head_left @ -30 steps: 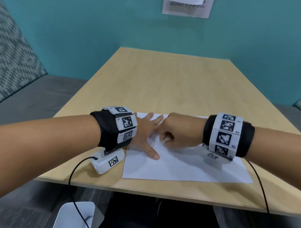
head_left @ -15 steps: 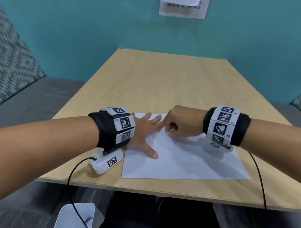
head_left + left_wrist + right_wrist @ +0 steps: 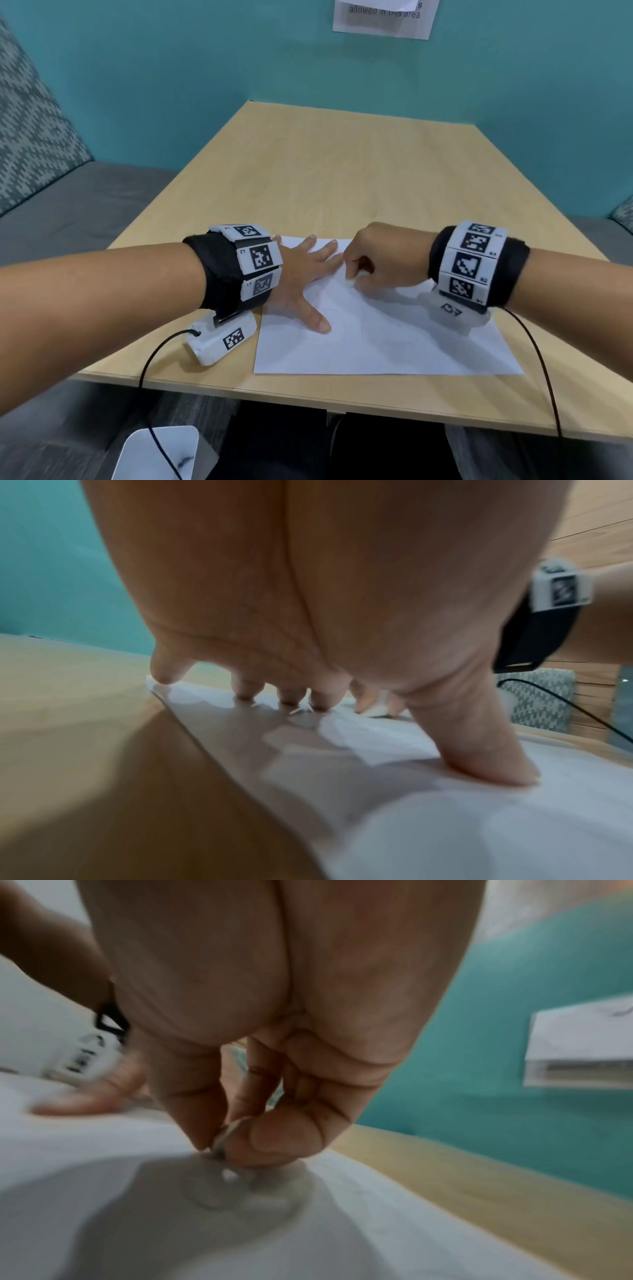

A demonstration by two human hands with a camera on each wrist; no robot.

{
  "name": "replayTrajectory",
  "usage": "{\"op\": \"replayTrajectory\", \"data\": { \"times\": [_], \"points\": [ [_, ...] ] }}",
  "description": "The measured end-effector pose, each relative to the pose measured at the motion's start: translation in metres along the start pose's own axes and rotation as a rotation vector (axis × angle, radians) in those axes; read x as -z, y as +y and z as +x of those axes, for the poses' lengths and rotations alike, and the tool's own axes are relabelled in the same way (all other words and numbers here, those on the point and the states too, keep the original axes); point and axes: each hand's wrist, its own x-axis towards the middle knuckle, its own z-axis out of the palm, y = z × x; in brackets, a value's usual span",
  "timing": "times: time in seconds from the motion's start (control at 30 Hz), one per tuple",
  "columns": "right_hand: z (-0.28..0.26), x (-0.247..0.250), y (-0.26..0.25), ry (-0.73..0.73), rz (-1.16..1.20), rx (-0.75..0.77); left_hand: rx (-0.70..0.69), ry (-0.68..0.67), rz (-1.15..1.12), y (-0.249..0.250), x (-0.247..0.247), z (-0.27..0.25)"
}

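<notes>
A white sheet of paper point(image 3: 394, 342) lies flat near the front edge of the wooden table point(image 3: 342, 171). My left hand point(image 3: 308, 274) rests flat on the sheet's left part, fingers spread, and its thumb point(image 3: 486, 756) presses the paper point(image 3: 445, 831). My right hand point(image 3: 352, 274) is curled just right of the left fingertips. It pinches a small flat whitish piece point(image 3: 227, 1134) between thumb and forefinger, its lower end touching the paper point(image 3: 103, 1204). What the piece is I cannot tell. From the left wrist it shows as a white scrap point(image 3: 377, 710).
A white tagged box point(image 3: 222, 339) with a black cable lies on the table by my left wrist. Another cable hangs from my right wrist over the table's front edge. A grey bench with a patterned cushion point(image 3: 34, 120) stands left. A paper notice point(image 3: 383, 17) hangs on the teal wall.
My right hand has shifted slightly away from me on the paper, off the left fingertips it overlapped. My left hand stays pressed in place.
</notes>
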Motion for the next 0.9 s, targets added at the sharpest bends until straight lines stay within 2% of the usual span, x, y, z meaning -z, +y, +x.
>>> {"op": "replayTrajectory", "data": {
  "times": [0.07,0.2,0.3,0.37,0.47,0.6,0.73,0.83,0.9],
  "points": [
    [0.001,-0.001,0.001,0.027,0.002,-0.016,0.003,0.003,-0.008,0.001,0.0,-0.001],
    [-0.003,-0.01,-0.02,-0.051,0.032,0.09,-0.022,0.015,-0.026,-0.002,0.0,0.0],
    [0.003,-0.001,-0.003,0.017,0.006,-0.01,-0.004,0.004,-0.014,-0.002,-0.001,0.002],
    [0.003,-0.003,-0.005,0.037,-0.004,0.006,0.0,0.015,-0.009,-0.003,-0.003,0.002],
    [-0.003,-0.013,-0.023,-0.013,0.029,0.09,-0.016,0.036,-0.029,-0.004,-0.004,0.004],
    [0.002,-0.007,-0.016,0.023,-0.003,0.027,0.021,0.021,-0.02,-0.001,-0.001,0.006],
    [0.001,-0.01,-0.019,0.021,-0.034,0.05,0.02,0.072,-0.117,0.004,0.002,0.001],
    [0.0,-0.008,-0.016,0.029,-0.08,0.016,0.07,0.105,-0.079,0.009,0.001,-0.008],
    [0.001,-0.007,-0.015,0.036,-0.098,0.014,0.079,0.067,-0.048,0.012,0.004,-0.02]
  ]
}}
